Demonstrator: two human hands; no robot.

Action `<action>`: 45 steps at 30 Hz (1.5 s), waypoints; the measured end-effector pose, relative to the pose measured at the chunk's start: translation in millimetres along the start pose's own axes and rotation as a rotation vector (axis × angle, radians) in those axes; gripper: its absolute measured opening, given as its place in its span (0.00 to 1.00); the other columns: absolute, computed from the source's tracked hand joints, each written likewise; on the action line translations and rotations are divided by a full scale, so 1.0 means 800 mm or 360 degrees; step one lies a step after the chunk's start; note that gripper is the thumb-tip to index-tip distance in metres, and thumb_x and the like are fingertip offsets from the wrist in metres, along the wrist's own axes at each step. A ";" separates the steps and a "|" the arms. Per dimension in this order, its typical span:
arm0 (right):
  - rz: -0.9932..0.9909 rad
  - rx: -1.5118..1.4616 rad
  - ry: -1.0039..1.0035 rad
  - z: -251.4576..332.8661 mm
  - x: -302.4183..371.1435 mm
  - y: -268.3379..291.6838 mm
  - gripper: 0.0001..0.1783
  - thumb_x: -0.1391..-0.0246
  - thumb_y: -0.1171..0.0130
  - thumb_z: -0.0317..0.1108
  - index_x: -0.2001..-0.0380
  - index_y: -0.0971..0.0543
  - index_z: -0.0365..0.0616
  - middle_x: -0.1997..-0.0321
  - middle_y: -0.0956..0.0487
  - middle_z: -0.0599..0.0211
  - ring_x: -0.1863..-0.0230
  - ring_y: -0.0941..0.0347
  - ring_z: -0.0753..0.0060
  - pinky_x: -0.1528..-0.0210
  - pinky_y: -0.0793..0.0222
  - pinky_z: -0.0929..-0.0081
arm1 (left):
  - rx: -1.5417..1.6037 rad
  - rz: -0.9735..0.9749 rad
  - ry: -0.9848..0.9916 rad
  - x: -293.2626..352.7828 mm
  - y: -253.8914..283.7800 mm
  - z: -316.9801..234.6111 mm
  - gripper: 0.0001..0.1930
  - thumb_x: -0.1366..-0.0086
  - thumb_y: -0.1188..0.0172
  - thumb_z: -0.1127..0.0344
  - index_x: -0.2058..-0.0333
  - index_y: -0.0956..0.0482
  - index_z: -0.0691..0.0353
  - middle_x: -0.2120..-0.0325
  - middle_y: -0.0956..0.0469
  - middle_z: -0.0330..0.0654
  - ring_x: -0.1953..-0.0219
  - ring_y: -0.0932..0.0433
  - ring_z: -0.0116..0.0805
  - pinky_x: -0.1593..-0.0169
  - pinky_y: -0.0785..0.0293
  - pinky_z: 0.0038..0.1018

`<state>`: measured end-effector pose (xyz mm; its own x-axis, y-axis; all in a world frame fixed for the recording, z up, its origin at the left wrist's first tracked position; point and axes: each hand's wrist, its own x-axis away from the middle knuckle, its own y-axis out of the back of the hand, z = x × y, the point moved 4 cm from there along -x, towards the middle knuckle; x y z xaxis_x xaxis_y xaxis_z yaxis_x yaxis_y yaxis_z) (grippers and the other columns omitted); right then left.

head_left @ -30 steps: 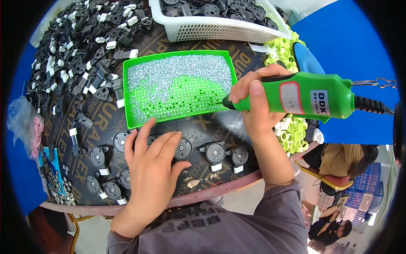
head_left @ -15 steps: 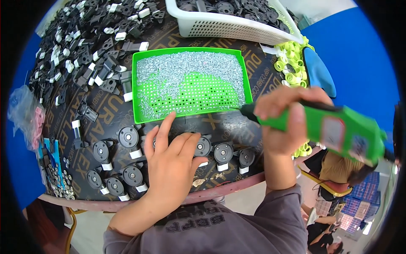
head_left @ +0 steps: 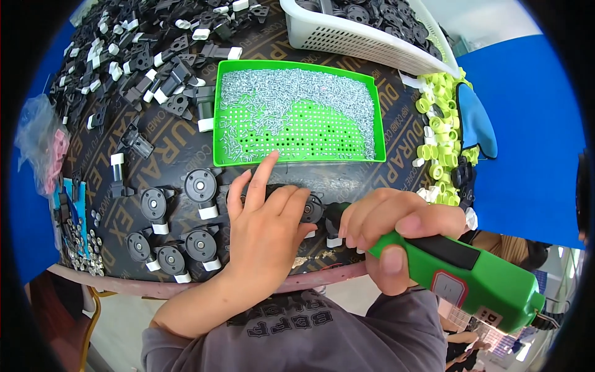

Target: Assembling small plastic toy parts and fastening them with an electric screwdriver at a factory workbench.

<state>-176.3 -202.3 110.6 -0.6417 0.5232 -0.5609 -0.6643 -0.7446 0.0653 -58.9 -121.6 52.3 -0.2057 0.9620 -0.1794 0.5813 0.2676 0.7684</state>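
Observation:
My right hand (head_left: 396, 226) is wrapped round a green electric screwdriver (head_left: 477, 279). The dark nose of the screwdriver is at a black round wheel-like part (head_left: 312, 211) beside my left hand; its tip is hard to make out. My left hand (head_left: 263, 214) rests palm down with its fingers spread over the row of these parts, hiding some of them. Its index finger reaches to the near edge of a green tray (head_left: 380, 142) of small silver screws (head_left: 266, 84). More round parts with white ends, such as a wheel part (head_left: 201, 186), lie to the left.
A heap of black-and-white parts (head_left: 142, 59) covers the far left. A white basket (head_left: 365, 44) of black pieces stands at the back. Yellow-green rings (head_left: 440, 124) and a blue pouch (head_left: 476, 121) lie right. Small metal discs (head_left: 93, 260) sit at the left edge.
My right hand has brought the screwdriver from the tray's near right corner down and left to a round part. My left hand stays over the row. The whole view has shifted slightly.

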 end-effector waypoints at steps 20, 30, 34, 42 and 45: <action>0.0017 -0.0128 0.0278 0.008 -0.005 0.014 0.19 0.41 0.44 0.34 0.52 0.41 0.45 0.77 0.31 0.64 0.83 0.33 0.70 0.82 0.28 0.71 | 0.0031 -0.0074 0.0013 -0.001 0.002 -0.001 0.24 0.55 0.28 0.64 0.56 0.20 0.60 0.58 0.23 0.38 0.36 0.38 0.48 0.36 0.50 0.49; 0.0060 -0.0243 0.0390 0.033 0.000 0.018 0.20 0.44 0.41 0.33 0.54 0.38 0.45 0.79 0.29 0.64 0.83 0.30 0.70 0.83 0.25 0.74 | 0.0114 -0.0240 -0.0138 0.004 -0.002 -0.003 0.08 0.54 0.29 0.68 0.72 0.17 0.54 0.68 0.23 0.31 0.43 0.30 0.44 0.37 0.48 0.49; -0.0035 -0.0252 0.0421 0.029 0.000 0.020 0.19 0.44 0.41 0.33 0.55 0.38 0.44 0.79 0.29 0.64 0.83 0.30 0.70 0.84 0.25 0.75 | 0.0121 -0.0225 -0.0118 0.003 -0.002 -0.001 0.08 0.53 0.29 0.67 0.72 0.17 0.53 0.69 0.23 0.30 0.43 0.30 0.43 0.38 0.47 0.48; -0.0058 -0.0299 0.0407 0.031 0.001 0.024 0.19 0.44 0.41 0.33 0.55 0.38 0.45 0.79 0.29 0.64 0.83 0.29 0.71 0.84 0.25 0.75 | 0.0161 -0.0189 -0.0103 0.003 -0.001 -0.002 0.07 0.51 0.29 0.65 0.71 0.16 0.51 0.69 0.23 0.29 0.43 0.30 0.42 0.38 0.48 0.47; -0.0058 -0.0261 0.0406 0.035 0.001 0.026 0.19 0.43 0.41 0.33 0.55 0.38 0.45 0.80 0.28 0.64 0.82 0.28 0.71 0.83 0.24 0.75 | 0.0176 -0.0171 -0.0124 0.002 -0.001 -0.004 0.08 0.51 0.29 0.65 0.70 0.15 0.51 0.69 0.23 0.29 0.43 0.30 0.42 0.38 0.48 0.48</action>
<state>-201.4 -206.0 135.1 -0.4876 0.4450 -0.7511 -0.6009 -0.7952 -0.0811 -62.2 -120.6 53.1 -0.2121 0.9278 -0.3070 0.6432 0.3691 0.6709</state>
